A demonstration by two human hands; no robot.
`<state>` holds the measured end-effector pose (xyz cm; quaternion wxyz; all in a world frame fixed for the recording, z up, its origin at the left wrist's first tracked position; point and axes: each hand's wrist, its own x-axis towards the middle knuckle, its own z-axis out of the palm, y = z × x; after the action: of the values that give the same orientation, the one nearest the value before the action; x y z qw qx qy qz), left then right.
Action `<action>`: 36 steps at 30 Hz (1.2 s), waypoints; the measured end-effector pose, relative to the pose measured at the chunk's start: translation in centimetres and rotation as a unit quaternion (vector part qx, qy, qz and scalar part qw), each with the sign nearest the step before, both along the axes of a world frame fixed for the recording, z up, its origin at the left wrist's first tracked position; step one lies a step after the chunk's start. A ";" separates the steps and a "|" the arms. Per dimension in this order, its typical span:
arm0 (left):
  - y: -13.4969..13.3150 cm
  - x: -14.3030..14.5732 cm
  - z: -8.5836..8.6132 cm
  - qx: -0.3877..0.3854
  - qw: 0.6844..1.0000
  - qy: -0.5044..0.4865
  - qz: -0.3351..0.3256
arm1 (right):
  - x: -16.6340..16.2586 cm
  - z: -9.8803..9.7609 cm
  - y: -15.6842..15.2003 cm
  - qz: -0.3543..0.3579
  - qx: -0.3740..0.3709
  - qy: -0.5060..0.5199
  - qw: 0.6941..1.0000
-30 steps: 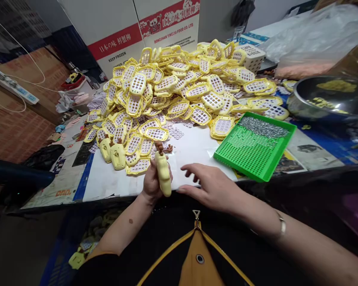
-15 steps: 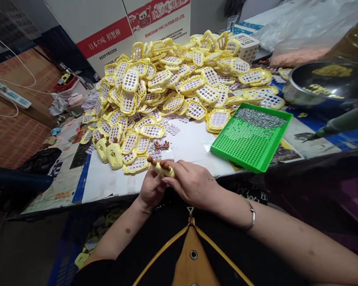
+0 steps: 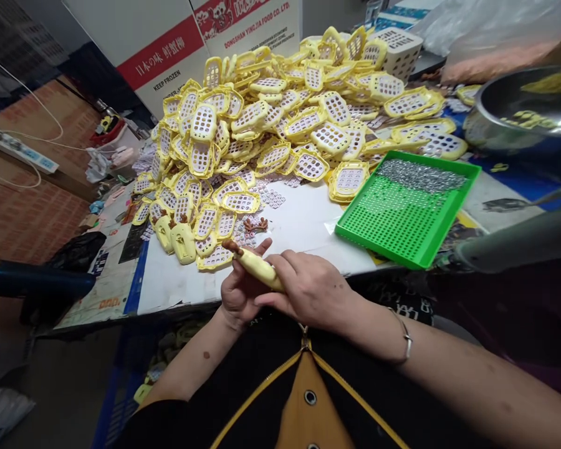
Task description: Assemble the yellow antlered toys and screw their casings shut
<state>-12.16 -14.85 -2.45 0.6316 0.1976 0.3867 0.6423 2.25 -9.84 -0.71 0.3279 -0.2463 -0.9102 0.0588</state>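
Observation:
A pale yellow toy phone (image 3: 257, 268) with brown antlers at one end is held edge-on in front of my body. My right hand (image 3: 311, 287) is closed around its near end, fingers over the top and thumb beneath. My left hand (image 3: 240, 296) is at the antler end with thumb and fingers apart. The toy crosses in front of its fingers; whether they touch it is hard to tell. Just beyond lies a loose brown antler piece (image 3: 255, 225) on the white table surface. Two antlered yellow toy phones (image 3: 183, 242) lie to its left.
A large heap of yellow shells with white perforated key panels (image 3: 257, 118) covers the back of the table. A green tray (image 3: 378, 227) holding small silver screws lies on the right. Behind it is a metal bowl (image 3: 486, 128) with yellow pieces. A grey-green tool (image 3: 509, 240) juts in at right.
The toy phone has turned so that its long side shows, antlers toward the upper left. My left fingers have loosened and spread, while my right hand keeps its grip. The view has shifted slightly.

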 end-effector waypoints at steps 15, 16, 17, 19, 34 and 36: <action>-2.3 -2.8 0.0 -0.033 0.996 0.013 0.080 | 0.8 1.3 0.4 0.136 -0.155 0.040 0.978; -3.1 -3.7 0.1 -0.036 0.993 0.016 0.114 | 1.3 2.3 0.4 0.194 -0.228 0.092 0.950; -3.9 -4.5 0.1 -0.033 0.988 0.014 0.147 | 1.7 3.4 0.3 0.264 -0.286 0.120 0.913; -5.5 -5.7 0.2 -0.012 0.979 0.013 0.202 | 2.0 5.1 0.2 0.370 -0.320 0.130 0.862; -5.8 -4.1 0.3 -0.016 0.959 0.278 -0.054 | -2.3 1.6 -0.6 0.137 -0.054 -0.140 0.979; -5.3 -3.1 0.7 -0.056 0.941 0.322 -0.086 | -2.2 1.5 -1.0 0.127 -0.031 -0.217 0.967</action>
<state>-15.30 -20.13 -1.72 0.5357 0.3908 0.5866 0.4649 0.01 -10.87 0.81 0.1050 -0.1454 -0.9810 0.0736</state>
